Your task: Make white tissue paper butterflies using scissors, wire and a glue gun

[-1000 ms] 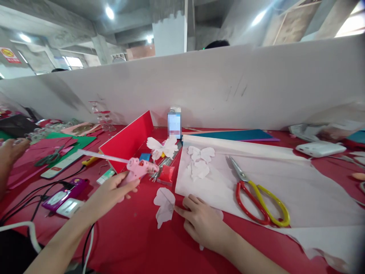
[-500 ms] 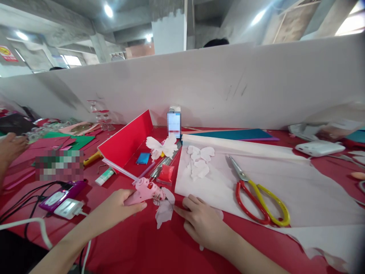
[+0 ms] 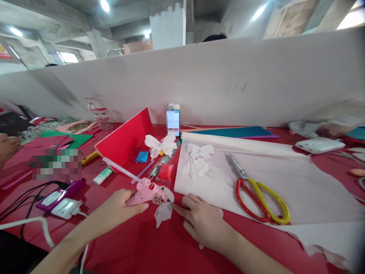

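My left hand (image 3: 121,207) is closed around a pink hot glue gun (image 3: 144,191), with a clear glue stick (image 3: 121,169) standing out of its back. The gun's nozzle is over a thin white paper cutout (image 3: 163,215) on the table; whether it touches the paper I cannot tell. My right hand (image 3: 203,220) lies at the cutout's right side, fingers bent, a fingertip holding its edge. Another pale scrap shows partly from under this hand. Beyond the gun rests a white paper butterfly (image 3: 161,145). More white cutouts (image 3: 199,152) lie on the white sheet (image 3: 222,182).
Large scissors (image 3: 256,194) with red and yellow handles lie on the sheet. A red packet (image 3: 165,172), metal rods (image 3: 159,163), a red board (image 3: 125,137) and a phone (image 3: 173,121) stand ahead. At left are a purple power strip (image 3: 58,198), cables and another person's hand (image 3: 8,148).
The camera view has shifted slightly. Both hands, the glue gun and the cutout keep nearly the same places. The other person's hand at the left has moved further toward the frame's edge.
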The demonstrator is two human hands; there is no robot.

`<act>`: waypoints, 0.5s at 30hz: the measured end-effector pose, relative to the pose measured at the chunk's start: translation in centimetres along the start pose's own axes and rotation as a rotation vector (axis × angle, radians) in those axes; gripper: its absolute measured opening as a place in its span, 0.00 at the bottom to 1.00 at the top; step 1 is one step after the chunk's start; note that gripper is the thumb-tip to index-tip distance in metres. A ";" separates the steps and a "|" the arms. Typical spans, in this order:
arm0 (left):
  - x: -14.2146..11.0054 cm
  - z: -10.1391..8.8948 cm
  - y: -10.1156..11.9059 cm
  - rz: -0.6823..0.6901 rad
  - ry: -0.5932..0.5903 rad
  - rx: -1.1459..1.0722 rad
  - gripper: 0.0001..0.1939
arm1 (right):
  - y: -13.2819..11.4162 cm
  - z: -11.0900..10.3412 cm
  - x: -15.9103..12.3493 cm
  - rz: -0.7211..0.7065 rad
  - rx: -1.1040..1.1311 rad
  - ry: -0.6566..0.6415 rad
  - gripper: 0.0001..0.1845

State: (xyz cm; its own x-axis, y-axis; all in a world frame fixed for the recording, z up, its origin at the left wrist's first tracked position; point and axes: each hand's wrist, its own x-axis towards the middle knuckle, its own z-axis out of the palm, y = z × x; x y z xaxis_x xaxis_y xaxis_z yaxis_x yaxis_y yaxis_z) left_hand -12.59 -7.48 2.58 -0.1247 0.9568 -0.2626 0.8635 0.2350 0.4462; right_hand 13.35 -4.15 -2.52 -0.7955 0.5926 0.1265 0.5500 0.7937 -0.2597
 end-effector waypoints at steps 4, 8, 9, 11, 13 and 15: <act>0.1 0.1 -0.2 -0.018 -0.004 0.005 0.25 | 0.0 -0.1 0.0 -0.008 -0.009 0.001 0.25; 0.2 -0.1 -0.3 -0.045 0.014 -0.028 0.24 | 0.0 -0.1 0.0 -0.014 -0.013 0.004 0.24; 0.2 -0.1 -0.3 -0.047 0.002 -0.035 0.24 | 0.1 -0.1 0.0 -0.014 -0.012 0.004 0.24; 0.1 -0.2 -0.2 -0.054 -0.025 -0.020 0.23 | 0.1 -0.1 0.0 -0.014 -0.009 0.001 0.24; 0.1 -0.2 0.0 -0.059 -0.039 0.008 0.23 | 0.2 0.0 0.0 -0.014 -0.007 0.000 0.24; 0.1 -0.1 0.2 -0.062 -0.043 0.028 0.22 | 0.2 0.1 0.0 -0.022 -0.007 -0.003 0.24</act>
State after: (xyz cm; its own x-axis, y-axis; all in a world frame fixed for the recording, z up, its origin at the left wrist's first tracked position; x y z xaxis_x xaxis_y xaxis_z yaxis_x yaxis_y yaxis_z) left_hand -12.51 -7.27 2.73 -0.1581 0.9323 -0.3254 0.8681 0.2883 0.4041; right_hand 13.41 -4.00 -2.63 -0.8081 0.5747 0.1292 0.5344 0.8075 -0.2499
